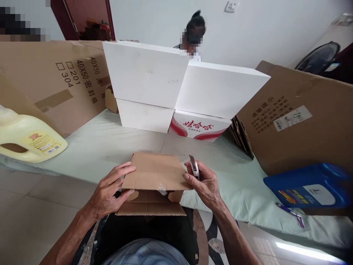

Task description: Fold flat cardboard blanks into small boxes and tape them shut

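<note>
A small brown cardboard box (156, 171) sits in front of me at the near edge of the cloth-covered surface. Its near side gapes, with a lower flap (151, 209) sticking out toward me and a scrap of clear tape (162, 189) on the upper flap's edge. My left hand (111, 189) grips the box's left side, fingers on top and thumb at the opening. In my right hand (204, 180) is a box cutter (194, 167) with a white handle, its blade pointing up and away. The right thumb touches the box's right corner.
White cartons (146, 75) stand stacked behind the box, one with red print (200, 127). Large brown cartons flank both sides. A yellow jug (33, 138) lies left; a blue jug (309, 186) and a purple-handled tool (291, 213) lie right. Another person (195, 31) is behind the cartons.
</note>
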A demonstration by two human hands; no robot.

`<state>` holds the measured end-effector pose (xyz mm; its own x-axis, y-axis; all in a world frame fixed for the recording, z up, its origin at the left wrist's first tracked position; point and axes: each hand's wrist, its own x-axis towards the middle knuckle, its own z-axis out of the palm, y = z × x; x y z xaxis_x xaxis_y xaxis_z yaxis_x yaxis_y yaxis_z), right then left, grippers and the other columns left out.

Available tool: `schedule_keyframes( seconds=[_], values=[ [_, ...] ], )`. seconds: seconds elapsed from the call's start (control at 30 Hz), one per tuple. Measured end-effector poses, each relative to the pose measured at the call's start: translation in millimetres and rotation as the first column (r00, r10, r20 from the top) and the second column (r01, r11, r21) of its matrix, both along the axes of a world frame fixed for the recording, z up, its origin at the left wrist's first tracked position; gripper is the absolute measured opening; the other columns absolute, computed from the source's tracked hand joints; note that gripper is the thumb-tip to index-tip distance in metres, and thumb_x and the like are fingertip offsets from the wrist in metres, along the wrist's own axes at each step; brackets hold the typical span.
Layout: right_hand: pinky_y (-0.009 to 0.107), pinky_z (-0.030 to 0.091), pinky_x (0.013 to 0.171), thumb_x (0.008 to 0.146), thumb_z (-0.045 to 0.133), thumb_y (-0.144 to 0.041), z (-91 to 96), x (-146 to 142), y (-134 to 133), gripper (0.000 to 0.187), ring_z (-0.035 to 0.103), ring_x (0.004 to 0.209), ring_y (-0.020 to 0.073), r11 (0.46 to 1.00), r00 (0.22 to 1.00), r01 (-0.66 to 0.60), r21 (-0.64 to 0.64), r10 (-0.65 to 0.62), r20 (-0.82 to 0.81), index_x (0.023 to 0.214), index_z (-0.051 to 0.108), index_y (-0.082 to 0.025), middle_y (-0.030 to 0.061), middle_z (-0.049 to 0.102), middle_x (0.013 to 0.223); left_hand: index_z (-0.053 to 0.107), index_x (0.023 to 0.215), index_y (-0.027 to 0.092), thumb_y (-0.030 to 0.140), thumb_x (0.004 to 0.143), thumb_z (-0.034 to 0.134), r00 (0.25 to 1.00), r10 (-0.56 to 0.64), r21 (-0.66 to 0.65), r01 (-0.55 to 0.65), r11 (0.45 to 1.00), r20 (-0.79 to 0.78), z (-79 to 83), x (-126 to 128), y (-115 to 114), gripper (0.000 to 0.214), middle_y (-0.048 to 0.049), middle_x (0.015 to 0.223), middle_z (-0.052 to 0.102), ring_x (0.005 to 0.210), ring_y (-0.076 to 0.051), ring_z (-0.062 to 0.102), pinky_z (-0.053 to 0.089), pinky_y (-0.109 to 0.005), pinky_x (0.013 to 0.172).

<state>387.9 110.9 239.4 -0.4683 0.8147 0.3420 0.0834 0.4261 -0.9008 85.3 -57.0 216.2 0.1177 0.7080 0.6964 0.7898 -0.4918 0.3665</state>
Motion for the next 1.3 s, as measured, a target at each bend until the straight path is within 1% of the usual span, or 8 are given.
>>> schedule_keyframes(
  seconds=[0.13, 0.23, 0.4, 0.53, 0.7, 0.83, 1.07, 1.3],
  values=[
    [0.028, 0.040, 0.061, 0.101, 0.078, -0.049, -1.8, 0.8, -5.7, 0.025, 0.045, 0.066, 0.0124, 0.998, 1.000, 0.002, 0.058, -0.002, 0.014, 0.108, 0.077, -0.025, -0.0032, 0.053, 0.078, 0.064, 0.123, 0.018, 0.000, 0.092, 0.075, 0.999, 0.029, 0.021, -0.029, 0.999, -0.022, 0.9, 0.4, -0.6, 0.037, -0.0224, 0.138, 0.075, 0.137, -0.034, 0.071, 0.064, -0.048, 0.112],
    [0.029, 0.041, 0.064, 0.110, 0.065, -0.043, 8.8, 5.7, -7.5, 0.022, 0.050, 0.071, 0.0136, 0.970, 0.996, -0.042, 0.241, 0.022, 0.084, 0.105, 0.072, -0.024, -0.0014, 0.056, 0.083, 0.064, 0.128, 0.017, 0.000, 0.092, 0.075, 0.999, 0.044, 0.030, -0.043, 0.999, -0.028, 3.2, 2.2, 2.3, 0.041, -0.0222, 0.136, 0.075, 0.133, -0.033, 0.073, 0.064, -0.046, 0.112],
    [0.028, 0.046, 0.069, 0.108, 0.072, -0.036, 38.6, 12.3, -14.1, 0.017, 0.059, 0.080, 0.0152, 0.830, 0.967, -0.159, 0.534, 0.021, 0.255, 0.119, 0.068, -0.023, 0.0032, 0.066, 0.098, 0.060, 0.124, 0.021, 0.001, 0.091, 0.077, 1.000, 0.028, 0.055, -0.027, 0.998, -0.012, 6.1, 5.6, 9.6, 0.042, -0.0195, 0.131, 0.075, 0.125, -0.032, 0.075, 0.066, -0.046, 0.104],
    [0.029, 0.045, 0.069, 0.109, 0.069, -0.026, 49.0, 3.8, -11.0, 0.011, 0.063, 0.082, 0.0154, 0.694, 0.924, -0.244, 0.677, -0.045, 0.380, 0.119, 0.071, -0.022, 0.0073, 0.071, 0.108, 0.059, 0.105, 0.022, 0.005, 0.092, 0.078, 0.997, 0.073, 0.063, -0.073, 0.995, -0.002, 17.1, 8.0, 10.7, 0.028, -0.0170, 0.124, 0.076, 0.114, -0.029, 0.077, 0.065, -0.041, 0.092],
    [0.028, 0.046, 0.071, 0.108, 0.063, -0.014, 48.8, -13.7, 10.5, 0.016, 0.067, 0.083, 0.0150, 0.689, 0.940, -0.285, 0.666, 0.066, 0.334, 0.100, 0.074, -0.022, 0.0047, 0.075, 0.098, 0.053, 0.085, 0.022, 0.011, 0.091, 0.084, 0.983, 0.156, 0.169, -0.139, 0.976, -0.095, 54.4, 15.0, 19.5, 0.033, -0.0114, 0.111, 0.075, 0.101, -0.025, 0.076, 0.060, -0.039, 0.089],
    [0.029, 0.046, 0.072, 0.108, 0.066, -0.017, 53.4, -25.1, 22.6, 0.013, 0.067, 0.082, 0.0159, 0.674, 0.934, -0.342, 0.655, 0.167, 0.316, 0.100, 0.075, -0.021, 0.0051, 0.076, 0.095, 0.061, 0.101, 0.021, 0.020, 0.097, 0.080, 0.960, 0.105, 0.134, -0.072, 0.988, -0.259, 76.4, 20.3, 46.7, 0.019, -0.0079, 0.102, 0.078, 0.089, -0.023, 0.075, 0.056, -0.037, 0.079],
    [0.031, 0.042, 0.070, 0.106, 0.067, -0.013, 44.1, -33.6, 35.9, 0.013, 0.059, 0.076, 0.0170, 0.560, 0.945, -0.319, 0.764, 0.125, 0.302, 0.098, 0.074, -0.021, 0.0042, 0.077, 0.093, 0.071, 0.100, 0.019, 0.011, 0.102, 0.066, 0.907, -0.086, -0.040, 0.077, 0.996, -0.411, 86.8, 21.4, 85.6, 0.009, -0.0038, 0.092, 0.075, 0.083, -0.021, 0.072, 0.056, -0.034, 0.077],
    [0.032, 0.041, 0.070, 0.105, 0.067, -0.012, 33.0, -34.6, 39.5, 0.012, 0.056, 0.077, 0.0167, 0.560, 0.971, -0.236, 0.794, 0.104, 0.216, 0.100, 0.072, -0.021, 0.0038, 0.077, 0.095, 0.079, 0.091, 0.019, 0.015, 0.109, 0.059, 0.910, -0.261, -0.143, 0.225, 0.964, -0.322, 99.2, 31.1, 95.5, 0.027, -0.0044, 0.089, 0.077, 0.082, -0.017, 0.071, 0.055, -0.029, 0.075]
  ],
)
